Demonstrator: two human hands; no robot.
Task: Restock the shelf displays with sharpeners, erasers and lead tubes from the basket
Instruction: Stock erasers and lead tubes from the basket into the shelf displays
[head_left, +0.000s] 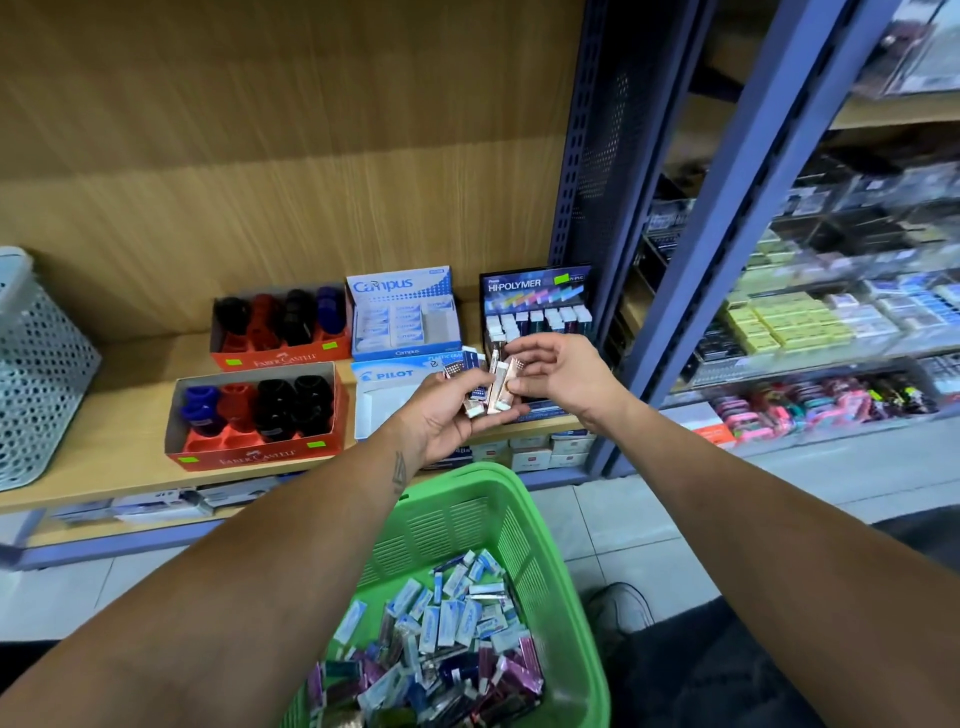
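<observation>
From the head camera, both forearms reach forward over the green basket (550, 525). The left hand (447, 415) is turned palm-up, its fingers curled under a small bunch of lead tubes (491, 389) resting in the palm. The right hand (563, 374) comes in from the side, thumb and fingers pinching the top of one rose-coloured tube in that bunch.

On the wooden shelf (130, 410) just behind the hands stand the Hi-Polymer lead display (535, 301), a Campus eraser box (402, 322), a Pilot box (387, 395) and two red Faber-Castell sharpener boxes (254, 415). A perforated grey bin (36, 374) sits at the far left, cut off by the edge.

The basket holds mixed erasers and tubes. The hands cover the lead display's front, and the shelves at right are blurred.
</observation>
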